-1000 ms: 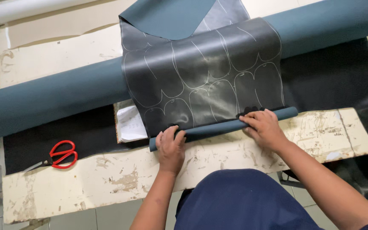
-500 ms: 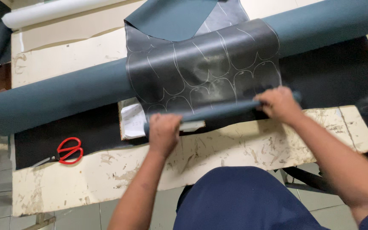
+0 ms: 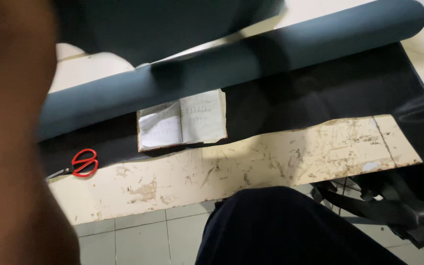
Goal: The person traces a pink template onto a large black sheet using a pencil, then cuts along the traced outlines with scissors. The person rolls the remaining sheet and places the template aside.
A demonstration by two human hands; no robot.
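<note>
My left arm [image 3: 13, 147] fills the left side of the view as a close brown blur, and its fingers cannot be made out. My right hand is out of view. A dark grey sheet [image 3: 172, 24] hangs blurred across the top of the view, lifted off the table. Below it a long teal roll of material [image 3: 271, 59] lies slantwise across the table. A black sheet [image 3: 320, 98] is spread under the roll. An open booklet with pale pages [image 3: 182, 122] lies on the black sheet, uncovered.
Red-handled scissors [image 3: 82, 163] lie near the left end of the worn, scratched cream table [image 3: 271, 157]. The black material drapes off the right edge into a heap [image 3: 398, 206]. My dark-clothed lap [image 3: 290, 225] is at the bottom, above a tiled floor [image 3: 138, 235].
Both hands had gripped the rolled edge of the patterned dark sheet and lifted it; now the sheet is up at the top of view, the booklet is uncovered, and my left arm blocks the left side.
</note>
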